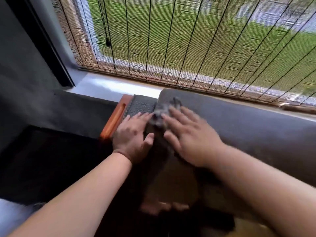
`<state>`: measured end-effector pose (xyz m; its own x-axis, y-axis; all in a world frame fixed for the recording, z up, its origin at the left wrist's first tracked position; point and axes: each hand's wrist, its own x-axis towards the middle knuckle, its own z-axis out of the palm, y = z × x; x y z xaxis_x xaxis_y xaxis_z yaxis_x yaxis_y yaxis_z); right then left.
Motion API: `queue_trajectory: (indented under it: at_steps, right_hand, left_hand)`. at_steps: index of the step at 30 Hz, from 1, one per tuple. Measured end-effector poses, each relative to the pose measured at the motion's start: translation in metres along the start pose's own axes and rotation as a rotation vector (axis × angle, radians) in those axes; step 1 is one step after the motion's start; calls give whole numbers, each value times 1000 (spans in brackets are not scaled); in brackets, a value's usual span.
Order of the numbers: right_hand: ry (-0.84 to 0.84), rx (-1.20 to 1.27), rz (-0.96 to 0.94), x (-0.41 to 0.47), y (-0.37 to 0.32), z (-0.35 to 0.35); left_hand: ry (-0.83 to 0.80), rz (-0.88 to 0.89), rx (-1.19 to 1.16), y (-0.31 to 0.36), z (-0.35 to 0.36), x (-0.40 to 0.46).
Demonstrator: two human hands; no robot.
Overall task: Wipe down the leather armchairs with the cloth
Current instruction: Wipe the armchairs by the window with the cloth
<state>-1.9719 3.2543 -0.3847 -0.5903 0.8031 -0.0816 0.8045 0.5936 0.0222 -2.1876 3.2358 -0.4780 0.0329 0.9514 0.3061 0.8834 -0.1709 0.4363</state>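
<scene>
Standing by the window, I see a dark wall at far left, then an orange wooden piece (112, 121) with a slot in it, lying against the left end of a woven grey panel (141, 106). Whether this belongs to the armchair (248, 134) or to a neighbouring piece I cannot tell.

Next comes the left hand (135, 135), fingers straight and spread, palm flat on the dark surface just left of the cloth (164, 110); its fingertips reach the cloth's left edge. It pinches nothing.

The cloth, grey and bunched, sits at the left end of the armchair's top edge, where the rounded back meets the woven panel. The right hand (189, 135) lies flat over its right part, fingers straight and slightly spread, pressing it down; motion blur smears this hand.

Rightward, the grey top edge of the armchair runs on bare toward the right edge of view, beneath a bamboo blind (188, 40) and the window sill.

To wipe well here, I judge the cloth ought to be flattened under the palm, not left bunched, with the left hand bracing while the right carries even strokes along the top edge, overlapping and working into the seam.
</scene>
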Motion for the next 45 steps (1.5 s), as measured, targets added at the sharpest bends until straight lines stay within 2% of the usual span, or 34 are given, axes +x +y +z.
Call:
queue_trajectory:
  at_steps: [3,4,6,9,11,12,15,17,19,21,23,24,28,29,31,33,35,37,39,41,43,45]
  right_hand:
    - [-67,67,262,44,37,-16]
    - [-60,81,293,45,37,-17]
    - [-53,81,244,14,15,-3]
    - [17,49,40,-56,-26,16]
    - [-28,20,12,-55,-5,17]
    - [-21,17,48,-42,14,11]
    - [-121,89,337,-3,60,-25]
    - [-108,93,388,-3,61,-28]
    - [-100,99,313,-33,36,-11]
    - [-37,67,158,-74,9,5]
    - [-35,42,90,-87,17,1]
    - [-54,44,127,-78,36,-2]
    - [-130,105,569,-26,151,-7]
    - [-137,79,599,-22,158,-6]
    - [-173,52,548,-25,130,-2]
    - [-171,74,360,-40,78,-6]
    - [-136,96,226,-54,62,-12]
    - [-139,99,250,-51,101,-15]
    - [-144,108,436,-43,156,-17]
    - [-94,132,620,-39,172,-17]
    - [-72,69,562,-39,133,-11]
    - [-75,55,350,-59,71,-7]
  left_hand:
    - [-12,-21,-3,0,0,-1]
    - [-10,-23,-1,0,0,-2]
    - [-2,-17,5,1,-1,-1]
    - [12,-6,11,2,-1,-1]
    - [0,-1,7,2,-1,-2]
    - [-15,-8,6,3,-2,-2]
    - [-44,-64,-10,8,-8,-4]
    - [-84,-97,-6,14,-14,-4]
    - [-166,-132,15,18,-20,-3]
    - [-229,-205,-4,28,-29,1]
    - [-208,-284,-58,51,-32,20]
    - [-180,-271,-48,69,-28,33]
    - [-167,-47,147,124,1,57]
    - [-154,-48,168,125,5,56]
    - [-126,-61,171,120,9,55]
    - [-102,-51,177,116,10,53]
    - [-83,-41,175,117,10,53]
    - [-78,-35,175,116,12,54]
    - [-67,-32,178,115,13,52]
    - [-61,-25,191,115,13,52]
    - [-44,-11,188,114,16,53]
    - [-16,6,183,112,18,52]
